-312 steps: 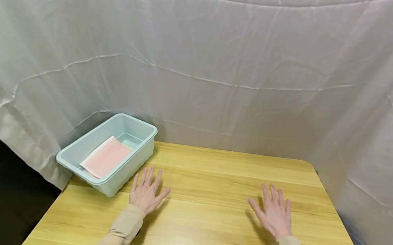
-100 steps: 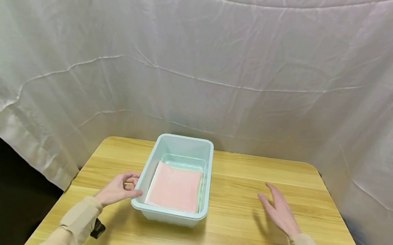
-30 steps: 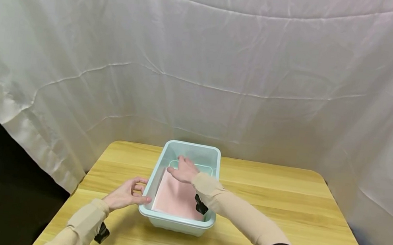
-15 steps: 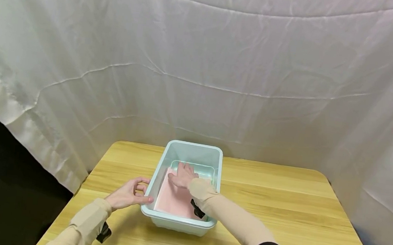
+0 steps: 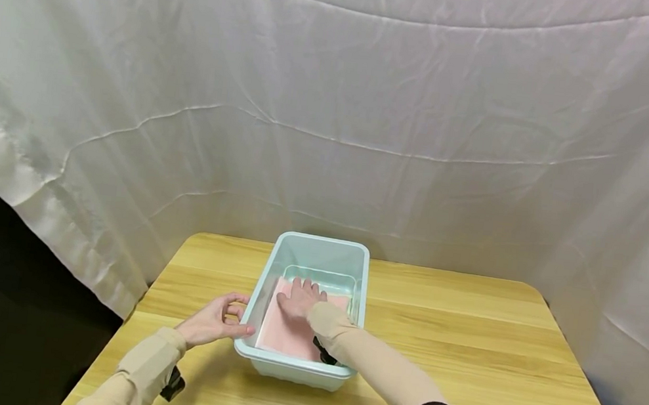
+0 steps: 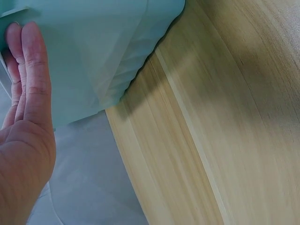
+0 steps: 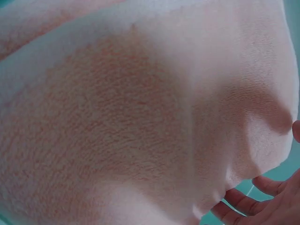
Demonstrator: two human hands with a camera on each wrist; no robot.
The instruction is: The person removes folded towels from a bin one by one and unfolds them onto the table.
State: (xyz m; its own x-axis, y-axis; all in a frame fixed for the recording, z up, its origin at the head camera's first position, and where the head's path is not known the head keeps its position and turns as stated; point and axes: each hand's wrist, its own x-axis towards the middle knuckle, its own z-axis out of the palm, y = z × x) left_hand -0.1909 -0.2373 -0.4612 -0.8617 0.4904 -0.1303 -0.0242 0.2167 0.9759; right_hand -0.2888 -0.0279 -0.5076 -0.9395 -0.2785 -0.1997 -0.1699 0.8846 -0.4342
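Note:
A light blue plastic bin (image 5: 296, 360) stands at the middle of the table, with a folded pink towel (image 5: 279, 338) lying inside. My left hand (image 5: 212, 323) holds the bin's left rim near the front corner, thumb over the edge and fingers outside. In the left wrist view its fingers (image 6: 37, 86) lie along the bin's outer wall (image 6: 93, 51). Inside the bin, my right hand (image 5: 299, 299) is over the towel, fingers spread and pointing to the far end. The right wrist view shows the towel's fuzzy surface (image 7: 117, 103) up close, with the right fingertips right at its edge.
The wooden table (image 5: 452, 348) extends on both sides of the bin. Behind it hangs a grey-white curtain (image 5: 367, 134), and dark fabric (image 5: 7, 288) fills the lower left. A small black camera (image 5: 173, 384) is strapped at the left wrist.
The bin has come from the table's left side to the middle, drawn along by my left hand. My right hand has reached into the bin and shifted slightly toward me over the towel.

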